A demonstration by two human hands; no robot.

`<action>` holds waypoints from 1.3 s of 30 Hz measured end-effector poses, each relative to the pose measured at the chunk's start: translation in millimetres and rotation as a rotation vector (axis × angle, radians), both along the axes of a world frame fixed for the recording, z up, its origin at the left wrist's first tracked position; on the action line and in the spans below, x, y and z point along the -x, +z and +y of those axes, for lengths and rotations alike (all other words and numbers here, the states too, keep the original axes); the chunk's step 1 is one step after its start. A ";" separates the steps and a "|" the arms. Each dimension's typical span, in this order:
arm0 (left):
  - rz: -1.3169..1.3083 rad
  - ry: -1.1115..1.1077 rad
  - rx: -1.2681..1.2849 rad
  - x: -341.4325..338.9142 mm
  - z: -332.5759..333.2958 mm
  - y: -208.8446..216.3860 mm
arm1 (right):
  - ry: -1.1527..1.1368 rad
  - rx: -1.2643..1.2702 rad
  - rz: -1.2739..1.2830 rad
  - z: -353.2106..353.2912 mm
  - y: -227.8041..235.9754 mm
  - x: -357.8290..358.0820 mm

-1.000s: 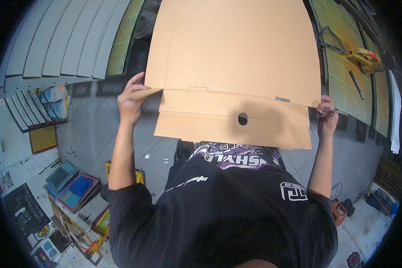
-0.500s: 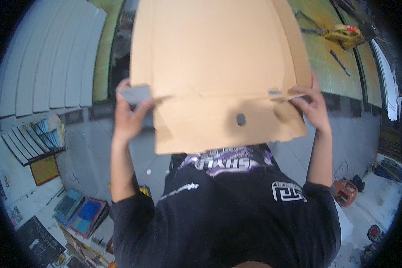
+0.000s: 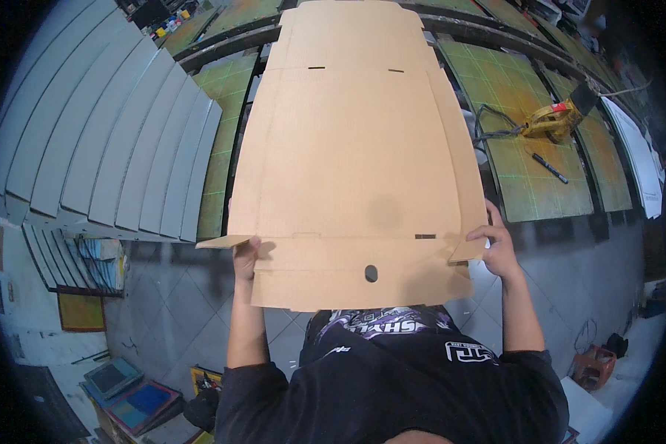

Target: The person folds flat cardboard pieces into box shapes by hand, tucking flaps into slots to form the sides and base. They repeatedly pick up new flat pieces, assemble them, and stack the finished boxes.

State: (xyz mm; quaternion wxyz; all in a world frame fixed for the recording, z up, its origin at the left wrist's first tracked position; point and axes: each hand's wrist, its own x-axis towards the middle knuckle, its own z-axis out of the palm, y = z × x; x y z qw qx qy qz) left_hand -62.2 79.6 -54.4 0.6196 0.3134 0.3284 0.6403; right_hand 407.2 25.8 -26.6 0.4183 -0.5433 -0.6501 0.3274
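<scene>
A large flat brown cardboard box blank (image 3: pixel 348 148) stretches away from me over the green work boards. It has fold lines, several narrow slots and a dark round hole in its near panel. My left hand (image 3: pixel 246 255) is closed on its near left edge, thumb on top beside a small flap that sticks out sideways. At the near right corner, my right hand (image 3: pixel 499 248) grips the edge by another small flap, which is folded inward. Fingers of both hands are partly hidden under the cardboard. Its near end hangs just in front of my black shirt.
Overlapping grey-white cardboard blanks (image 3: pixel 126 133) are stacked on the left. On the right, a yellow power tool (image 3: pixel 551 120) with a cable and a black marker (image 3: pixel 550 168) lie on a green board (image 3: pixel 522 189). Framed screens (image 3: pixel 144 407) stand low left; an orange stool (image 3: pixel 593 368) is low right.
The view has shifted, so the blank's far end and more of the boards now show. Both hands and the blank's near end sit lower in view. The left flap has swung from raised to nearly level.
</scene>
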 end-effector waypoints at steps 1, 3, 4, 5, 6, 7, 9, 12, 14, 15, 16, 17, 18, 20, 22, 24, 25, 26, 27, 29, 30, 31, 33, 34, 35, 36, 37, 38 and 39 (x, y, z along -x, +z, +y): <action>-0.052 -0.041 -0.093 4.3 0.1 -3.8 | 0.011 0.004 0.024 -0.7 -2.4 0.4; -0.111 -0.134 -0.340 -1.7 4.1 9.8 | -0.001 0.041 0.156 -2.8 -10.1 -0.9; -0.118 -0.187 -0.494 -5.9 6.6 23.1 | -0.013 0.064 0.218 -5.2 -12.1 -0.6; -0.181 -0.144 -0.456 -5.5 5.1 31.0 | -0.047 0.059 0.237 -7.7 -13.2 -3.1; -0.241 -0.099 -0.420 -6.1 2.0 38.8 | -0.078 0.053 0.258 -10.2 -13.9 -9.4; -0.303 -0.055 -0.384 -6.4 0.7 42.7 | -0.110 0.046 0.278 -12.3 -14.7 -16.0; -0.380 -0.124 -0.075 8.3 8.7 42.4 | -0.143 0.015 0.507 -16.0 -21.3 -32.3; -0.005 -0.383 0.141 37.9 36.3 31.5 | -0.115 0.014 0.589 -18.6 -9.0 -39.2; 0.413 -0.366 0.287 32.0 52.0 27.6 | -0.118 0.034 0.500 -20.6 -2.3 -40.9; 0.440 -0.333 0.280 15.4 50.6 38.0 | -0.123 0.033 0.379 -20.8 4.8 -38.6; 0.465 -0.303 0.267 -10.8 48.0 54.9 | -0.130 0.026 0.255 -19.6 11.9 -30.9; 0.491 -0.268 0.253 -24.8 46.5 66.2 | -0.133 0.017 0.133 -17.6 13.7 -22.6; 0.570 -0.272 0.261 -27.9 48.6 70.8 | -0.131 0.026 0.152 -18.4 15.2 -18.6; 0.730 -0.278 0.276 -32.4 51.9 77.4 | -0.128 0.042 0.190 -20.3 14.7 -17.0; 0.993 -0.260 0.210 -40.8 51.5 81.0 | -0.072 -0.057 0.134 -21.6 8.3 -15.7; 1.300 -0.224 0.096 -44.1 57.7 65.7 | -0.040 -0.118 0.031 -17.4 9.8 -3.9; 1.466 -0.134 0.137 -52.9 57.2 60.2 | -0.078 -0.114 -0.062 -17.5 16.9 2.3; 1.454 -0.059 0.108 -59.5 56.4 52.6 | -0.084 -0.108 -0.099 -17.3 23.4 6.2; 1.442 0.017 0.083 -65.9 54.2 43.0 | -0.085 -0.100 -0.135 -17.3 29.2 7.6; 1.523 0.266 -0.003 -68.1 51.5 14.3 | -0.073 -0.132 -0.220 -14.6 31.4 1.3; 1.400 0.244 0.023 -75.7 45.7 30.8 | -0.081 -0.155 -0.277 -14.5 25.1 -5.7; 1.277 0.218 0.060 -82.0 37.3 52.2 | -0.085 -0.169 -0.334 -17.9 18.4 -12.8; 0.803 0.224 0.142 -68.5 14.5 54.7 | -0.126 0.063 -0.124 -25.4 12.1 -23.9; 0.577 0.163 0.044 -54.5 2.5 43.8 | -0.146 0.166 -0.020 -27.3 11.5 -28.6; 0.768 0.123 0.012 -44.3 -20.6 36.7 | -0.123 0.152 0.040 -34.0 12.0 -30.8; 0.963 0.079 -0.041 -36.7 -37.6 37.2 | -0.104 0.119 0.109 -34.1 13.3 -29.1; 1.146 0.019 -0.177 -33.6 -50.0 37.3 | -0.087 0.086 0.178 -34.8 14.9 -28.2; 1.322 -0.048 -0.319 -31.5 -60.8 38.3 | -0.093 0.107 0.128 -36.0 17.0 -29.4; 1.497 -0.115 -0.466 -28.7 -69.3 42.3 | -0.092 0.121 0.081 -34.5 20.1 -30.5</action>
